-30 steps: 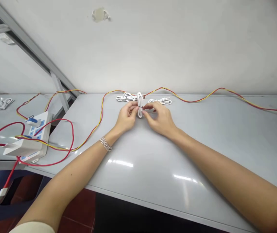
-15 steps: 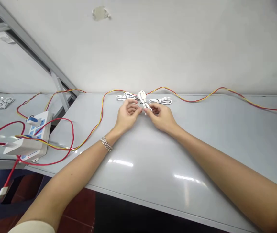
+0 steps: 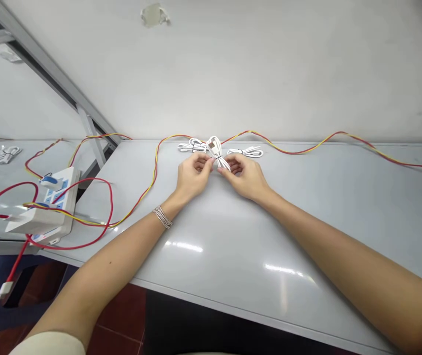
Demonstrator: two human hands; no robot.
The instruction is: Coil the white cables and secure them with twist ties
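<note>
A coiled white USB cable is held up between my two hands, its metal plug at the top and a thin dark tie around the middle. My right hand pinches the lower right end of the coil between thumb and fingers. With curled fingers and the thumb pressed in, my left hand grips the left side of the same coil. Behind my left hand lies one tied white cable bundle; another white bundle rests behind my right hand.
A red and yellow twisted wire runs along the wall at the back of the grey table. At left, a white power strip holds plugs and a looping red cable. Another white bundle lies beyond the metal frame.
The held cable has turned, so the plug now shows a coppery metal face and the coil loop stands beside it. My left thumb and fingers have closed in on the coil.
</note>
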